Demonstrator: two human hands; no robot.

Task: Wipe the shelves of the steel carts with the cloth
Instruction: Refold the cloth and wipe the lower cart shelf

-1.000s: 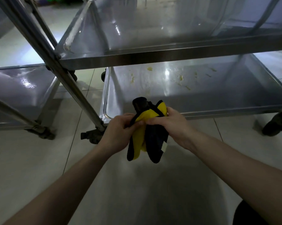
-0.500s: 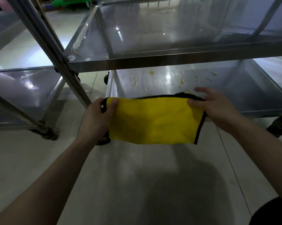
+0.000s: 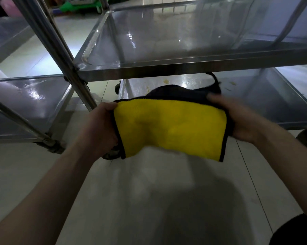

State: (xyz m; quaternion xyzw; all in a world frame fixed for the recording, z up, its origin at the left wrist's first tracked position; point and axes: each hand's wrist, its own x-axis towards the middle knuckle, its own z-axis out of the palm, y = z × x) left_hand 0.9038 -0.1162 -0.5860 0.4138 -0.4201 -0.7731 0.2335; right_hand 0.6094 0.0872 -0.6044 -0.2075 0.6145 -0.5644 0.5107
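- Gripping the yellow microfibre cloth [image 3: 170,128] by its left edge with the left hand [image 3: 103,128], fingers curled round the black hem.
- Pinching the opposite edge with the right hand [image 3: 237,119], thumb on top. Too blurred there to read finer finger detail.
- Holding it spread in the air between both hands, yellow face toward the camera, dark reverse flopping over along the top. Touching no shelf, hanging just in front of the near rim of the bottom shelf [image 3: 265,106].
- Judged as preparation: squaring or folding the cloth into a pad, not yet wiping.
- Worth noting on that bottom shelf: yellowish crumbs [image 3: 165,81] and smears, scattered toward the back and off to the right.
- Directly above, the middle shelf [image 3: 184,43], glossy and streaked with reflections, leaving only a low gap to reach through.
- Next, probably: finishing the fold, taking the pad in one hand, reaching in under the middle shelf's front lip and pressing flat.
- Then sweeping the crumbs into a corner or into the cloth rather than over the rim onto the tiled floor [image 3: 149,191].
- Off to the left, a second steel cart [image 3: 25,103], well apart from the cloth, presumably left for later.
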